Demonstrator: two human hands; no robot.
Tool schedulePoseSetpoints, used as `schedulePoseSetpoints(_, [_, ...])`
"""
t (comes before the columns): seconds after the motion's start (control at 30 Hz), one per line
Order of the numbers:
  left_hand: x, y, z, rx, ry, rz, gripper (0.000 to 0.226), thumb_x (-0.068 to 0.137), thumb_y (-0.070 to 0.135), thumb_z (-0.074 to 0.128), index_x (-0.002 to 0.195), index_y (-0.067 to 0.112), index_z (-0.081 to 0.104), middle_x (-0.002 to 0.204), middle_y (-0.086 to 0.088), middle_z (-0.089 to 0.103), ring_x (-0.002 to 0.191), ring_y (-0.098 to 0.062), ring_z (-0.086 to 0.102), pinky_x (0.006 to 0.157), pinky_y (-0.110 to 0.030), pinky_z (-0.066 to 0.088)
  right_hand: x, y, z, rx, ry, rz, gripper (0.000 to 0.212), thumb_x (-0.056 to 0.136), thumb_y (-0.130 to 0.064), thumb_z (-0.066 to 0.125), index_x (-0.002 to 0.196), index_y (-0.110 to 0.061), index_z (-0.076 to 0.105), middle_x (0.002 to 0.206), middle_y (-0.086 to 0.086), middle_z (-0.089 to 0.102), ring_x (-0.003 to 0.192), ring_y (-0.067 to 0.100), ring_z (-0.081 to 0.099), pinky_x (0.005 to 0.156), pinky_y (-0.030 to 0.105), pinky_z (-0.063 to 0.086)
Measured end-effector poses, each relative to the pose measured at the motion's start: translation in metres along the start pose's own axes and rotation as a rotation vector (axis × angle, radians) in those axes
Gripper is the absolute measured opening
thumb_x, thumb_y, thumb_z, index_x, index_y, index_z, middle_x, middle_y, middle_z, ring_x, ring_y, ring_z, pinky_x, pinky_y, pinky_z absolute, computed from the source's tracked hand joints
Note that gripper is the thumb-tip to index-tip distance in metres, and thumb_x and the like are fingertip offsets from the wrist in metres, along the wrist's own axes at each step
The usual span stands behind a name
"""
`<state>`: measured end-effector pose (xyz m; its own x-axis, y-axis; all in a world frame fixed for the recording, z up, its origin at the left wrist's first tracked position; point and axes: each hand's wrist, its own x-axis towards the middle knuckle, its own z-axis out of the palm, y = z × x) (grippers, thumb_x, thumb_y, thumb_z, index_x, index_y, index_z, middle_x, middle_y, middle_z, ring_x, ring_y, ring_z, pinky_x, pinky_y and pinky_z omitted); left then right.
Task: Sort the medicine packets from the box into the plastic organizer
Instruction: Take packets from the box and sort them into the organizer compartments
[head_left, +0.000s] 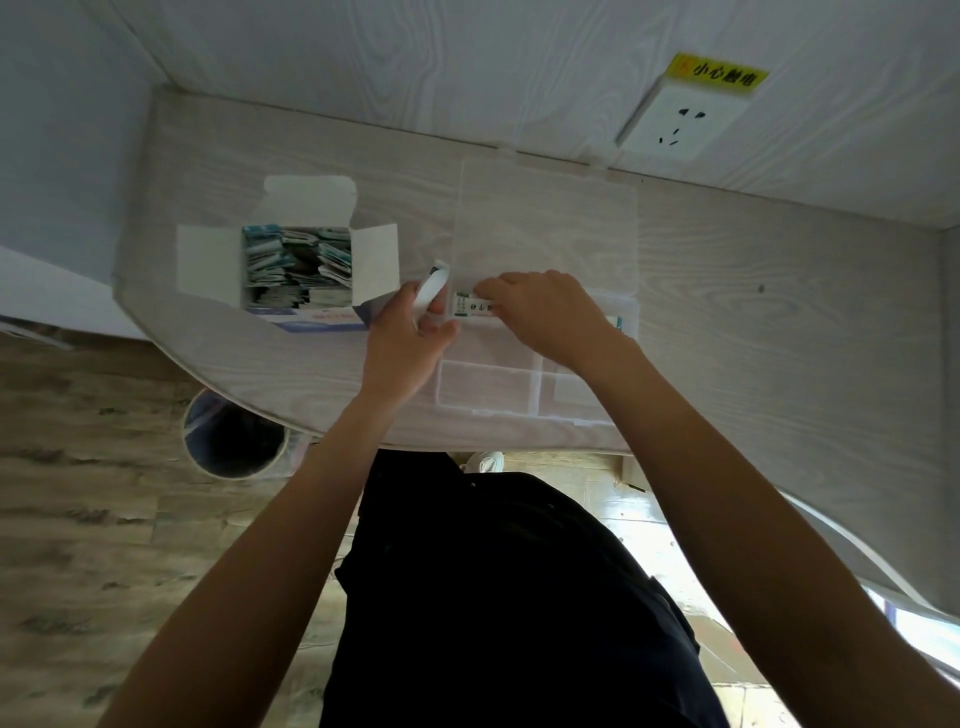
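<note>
An open white cardboard box (208, 262) on the left of the table holds several teal-and-white medicine packets (296, 260). To its right lies a clear plastic organizer (493, 387) with its lid (545, 228) folded back toward the wall. My left hand (410, 332) grips a small stack of white packets (434, 288) at the organizer's left edge. My right hand (545, 312) pinches one packet (470, 304) over a far-left compartment of the organizer. Another packet (615, 321) shows in a compartment just right of that hand.
The pale wood-grain table (779, 322) meets a wall with a white socket (680, 122) under a yellow warning label. A round bin (234, 436) stands on the floor below the table's left front edge. My dark trousers fill the lower middle.
</note>
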<state>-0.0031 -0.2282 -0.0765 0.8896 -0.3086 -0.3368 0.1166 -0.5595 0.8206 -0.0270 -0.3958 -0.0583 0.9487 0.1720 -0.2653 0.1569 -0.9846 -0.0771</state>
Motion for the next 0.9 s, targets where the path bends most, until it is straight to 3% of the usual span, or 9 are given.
schedulePoseSetpoints(0.13, [0.001, 0.0, -0.001, -0.033, 0.003, -0.006, 0.022, 0.083, 0.016, 0.065, 0.1, 0.023, 0.052, 0.087, 0.01, 0.058, 0.079, -0.005, 0.054, 0.063, -0.001, 0.036, -0.009, 0.005, 0.0, 0.115, 0.044, -0.001, 0.029, 0.098, -0.015, 0.042, 0.125, -0.012, 0.052, 0.109, 0.008, 0.064, 0.083, 0.031, 0.063, 0.063, 0.035, 0.042])
schedulePoseSetpoints(0.33, [0.0, -0.001, 0.0, -0.041, -0.002, -0.007, 0.022, 0.082, 0.015, 0.066, 0.101, 0.019, 0.054, 0.091, 0.004, 0.061, 0.084, -0.012, 0.059, 0.07, -0.016, 0.043, -0.004, -0.001, 0.001, -0.064, -0.018, 0.049, 0.028, 0.097, -0.015, 0.044, 0.124, -0.016, 0.049, 0.097, 0.005, 0.065, 0.066, 0.021, 0.048, 0.057, 0.031, 0.034])
schedulePoseSetpoints(0.47, [0.001, -0.001, -0.001, -0.02, -0.005, -0.002, 0.021, 0.083, 0.017, 0.065, 0.1, 0.022, 0.052, 0.091, 0.002, 0.06, 0.076, -0.004, 0.055, 0.062, -0.004, 0.038, -0.003, -0.004, -0.003, -0.116, -0.047, 0.025, 0.032, 0.095, -0.007, 0.041, 0.126, -0.014, 0.046, 0.101, 0.007, 0.064, 0.077, 0.026, 0.059, 0.059, 0.032, 0.033])
schedulePoseSetpoints(0.57, [0.001, 0.0, -0.001, -0.013, -0.01, 0.0, 0.021, 0.083, 0.017, 0.065, 0.099, 0.021, 0.052, 0.09, 0.001, 0.06, 0.074, -0.003, 0.054, 0.06, -0.002, 0.038, -0.003, -0.004, -0.001, -0.079, -0.033, 0.027, 0.032, 0.094, -0.006, 0.043, 0.125, -0.011, 0.046, 0.105, 0.008, 0.062, 0.072, 0.024, 0.055, 0.059, 0.031, 0.035])
schedulePoseSetpoints(0.7, [0.0, 0.002, -0.001, -0.021, 0.006, -0.002, 0.025, 0.083, 0.014, 0.064, 0.105, 0.02, 0.052, 0.085, 0.017, 0.055, 0.072, 0.007, 0.051, 0.06, 0.003, 0.034, -0.005, -0.006, 0.003, 0.039, 0.037, 0.024, 0.034, 0.092, -0.003, 0.046, 0.125, -0.01, 0.048, 0.097, 0.01, 0.061, 0.065, 0.028, 0.053, 0.055, 0.032, 0.031])
schedulePoseSetpoints(0.8, [0.0, 0.002, -0.001, -0.031, 0.012, -0.006, 0.026, 0.083, 0.013, 0.065, 0.106, 0.017, 0.053, 0.086, 0.018, 0.054, 0.072, 0.005, 0.051, 0.062, 0.001, 0.036, -0.008, -0.005, 0.008, 0.059, 0.154, 0.017, 0.025, 0.085, -0.002, 0.058, 0.11, -0.006, 0.059, 0.078, 0.01, 0.063, 0.049, 0.023, 0.04, 0.047, 0.026, 0.022])
schedulePoseSetpoints(0.9, [0.001, -0.001, -0.002, -0.004, 0.013, 0.001, 0.028, 0.083, 0.017, 0.065, 0.109, 0.015, 0.055, 0.095, 0.006, 0.058, 0.083, -0.006, 0.054, 0.061, -0.003, 0.035, -0.008, -0.005, 0.012, -0.014, 0.2, 0.056, 0.024, 0.068, -0.005, 0.078, 0.086, -0.012, 0.064, 0.057, 0.0, 0.058, 0.036, 0.019, 0.043, 0.042, 0.018, 0.021])
